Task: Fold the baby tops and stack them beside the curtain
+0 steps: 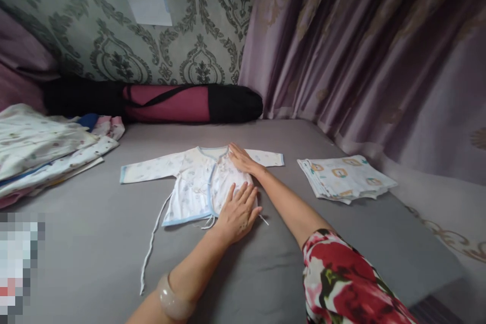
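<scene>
A small white baby shirt (192,182) with pale blue trim lies spread flat on the grey bed sheet (94,243), sleeves out to both sides and a long tie string trailing toward me. My left hand (238,211) rests flat on the shirt's lower right hem, fingers together. My right hand (241,158) presses flat on the shirt near the collar and right shoulder. Neither hand grips the cloth.
A folded stack of printed cloths (343,177) sits to the right. A heap of loose baby clothes (45,149) lies at the left. A black and maroon bolster bag (163,102) runs along the patterned wall. Purple curtains (372,55) hang at right.
</scene>
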{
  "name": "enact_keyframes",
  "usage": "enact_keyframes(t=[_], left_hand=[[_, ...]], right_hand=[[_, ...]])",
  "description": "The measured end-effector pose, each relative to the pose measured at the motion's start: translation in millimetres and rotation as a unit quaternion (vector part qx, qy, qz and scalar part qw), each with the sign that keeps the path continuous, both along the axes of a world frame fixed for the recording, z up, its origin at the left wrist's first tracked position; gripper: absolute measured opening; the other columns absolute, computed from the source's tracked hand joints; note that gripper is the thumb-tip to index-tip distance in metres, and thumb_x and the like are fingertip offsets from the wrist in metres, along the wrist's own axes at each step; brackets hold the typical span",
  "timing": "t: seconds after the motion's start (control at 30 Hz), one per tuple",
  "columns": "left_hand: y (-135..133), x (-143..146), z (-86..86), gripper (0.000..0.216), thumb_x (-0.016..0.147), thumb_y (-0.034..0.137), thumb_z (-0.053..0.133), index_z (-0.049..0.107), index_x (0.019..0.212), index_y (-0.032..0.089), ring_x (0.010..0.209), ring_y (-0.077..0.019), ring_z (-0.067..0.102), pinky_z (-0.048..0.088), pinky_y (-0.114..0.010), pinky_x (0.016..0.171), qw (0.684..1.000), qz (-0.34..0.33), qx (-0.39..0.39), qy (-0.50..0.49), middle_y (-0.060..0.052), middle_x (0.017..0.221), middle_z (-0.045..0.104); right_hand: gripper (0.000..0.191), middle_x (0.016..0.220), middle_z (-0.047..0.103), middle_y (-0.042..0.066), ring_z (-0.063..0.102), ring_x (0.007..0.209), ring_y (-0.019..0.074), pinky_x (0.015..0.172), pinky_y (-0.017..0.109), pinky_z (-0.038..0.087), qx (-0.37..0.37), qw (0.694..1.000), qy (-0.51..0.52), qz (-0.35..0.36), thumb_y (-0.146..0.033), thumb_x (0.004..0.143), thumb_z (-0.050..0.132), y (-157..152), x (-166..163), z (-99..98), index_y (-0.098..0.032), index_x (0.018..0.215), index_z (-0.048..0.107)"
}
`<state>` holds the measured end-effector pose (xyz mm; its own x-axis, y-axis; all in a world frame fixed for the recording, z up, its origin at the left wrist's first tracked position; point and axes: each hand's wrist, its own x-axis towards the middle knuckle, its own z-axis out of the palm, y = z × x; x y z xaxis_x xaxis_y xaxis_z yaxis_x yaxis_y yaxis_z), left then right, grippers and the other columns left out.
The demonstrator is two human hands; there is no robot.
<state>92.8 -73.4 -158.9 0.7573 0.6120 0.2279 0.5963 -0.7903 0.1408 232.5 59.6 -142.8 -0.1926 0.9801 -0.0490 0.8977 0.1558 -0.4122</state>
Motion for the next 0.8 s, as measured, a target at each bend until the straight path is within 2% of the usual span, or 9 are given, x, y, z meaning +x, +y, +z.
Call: enact_keyframes(t=[0.1, 0.23, 0.37, 0.47, 0.57, 0.67, 0.8], left_hand=[[0, 4, -3.3, 0.060, 0.102, 0.044, 0.022, 0.040, 0.146, 0.008, 0.144, -0.0255, 0.028, 0.023, -0.046, 0.119, 1.000, 0.019, 0.003, -0.003, -0.014, 0.152, 0.038], [-1, 3, -7.6, 0.067, 0.100, 0.050, 0.022, 0.038, 0.146, 0.004, 0.145, -0.0286, 0.027, 0.026, -0.047, 0.117, 1.000, 0.020, 0.002, 0.015, -0.017, 0.154, 0.034], [-4, -1, -3.9, 0.069, 0.099, 0.054, 0.021, 0.037, 0.147, 0.006, 0.145, -0.0296, 0.025, 0.024, -0.049, 0.118, 0.999, 0.007, -0.006, 0.038, -0.016, 0.155, 0.031], [-4, -4, 0.2, 0.072, 0.098, 0.057, 0.023, 0.037, 0.147, 0.007, 0.146, -0.0301, 0.024, 0.024, -0.050, 0.118, 0.999, -0.004, -0.007, 0.043, -0.017, 0.156, 0.029], [-4, -5, 3.1, 0.074, 0.098, 0.059, 0.022, 0.035, 0.148, 0.006, 0.146, -0.0299, 0.023, 0.021, -0.049, 0.119, 0.998, -0.021, -0.017, 0.048, -0.017, 0.156, 0.028], [-8, -3, 5.6, 0.076, 0.098, 0.059, 0.022, 0.035, 0.147, 0.003, 0.146, -0.0309, 0.023, 0.021, -0.047, 0.119, 0.997, -0.027, -0.032, 0.057, -0.019, 0.156, 0.028], [-30, 5, 10.2, 0.076, 0.096, 0.059, 0.029, 0.041, 0.144, 0.001, 0.143, -0.0367, 0.027, 0.029, -0.052, 0.113, 0.997, 0.013, -0.027, 0.069, -0.025, 0.152, 0.033]], right_hand=[[0.066, 0.161, 0.016, 0.012, 0.010, 0.149, 0.0218, 0.120, 0.040, 0.009, 0.001, 0.999, -0.018, -0.039, -0.046, 0.100, 0.015, -19, 16, 1.2, -0.009, 0.154, 0.022], [0.067, 0.161, 0.015, 0.013, 0.009, 0.149, 0.0225, 0.120, 0.042, 0.007, -0.015, 0.996, -0.078, -0.042, -0.046, 0.099, 0.014, -38, 39, -5.3, -0.007, 0.154, 0.021], [0.061, 0.162, 0.018, 0.008, 0.011, 0.149, 0.0229, 0.119, 0.047, 0.008, -0.013, 0.993, -0.115, -0.035, -0.043, 0.100, 0.013, -40, 75, -7.8, -0.018, 0.154, 0.024], [0.059, 0.161, 0.019, 0.006, 0.015, 0.148, 0.0246, 0.118, 0.050, 0.011, -0.013, 0.988, -0.138, -0.072, -0.042, 0.099, 0.016, -37, 107, -8.6, -0.023, 0.154, 0.026], [0.059, 0.161, 0.021, 0.006, 0.018, 0.148, 0.0251, 0.118, 0.051, 0.014, -0.002, 0.983, -0.148, -0.109, -0.041, 0.099, 0.017, -36, 130, -13.0, -0.022, 0.153, 0.029], [0.058, 0.160, 0.023, 0.006, 0.019, 0.147, 0.0249, 0.118, 0.050, 0.014, 0.019, 0.982, -0.151, -0.115, -0.039, 0.099, 0.017, -36, 136, -18.4, -0.022, 0.152, 0.031], [0.057, 0.160, 0.024, 0.006, 0.021, 0.146, 0.0255, 0.118, 0.049, 0.015, 0.017, 0.980, -0.158, -0.117, -0.038, 0.099, 0.017, -36, 134, -14.5, -0.022, 0.152, 0.031]])
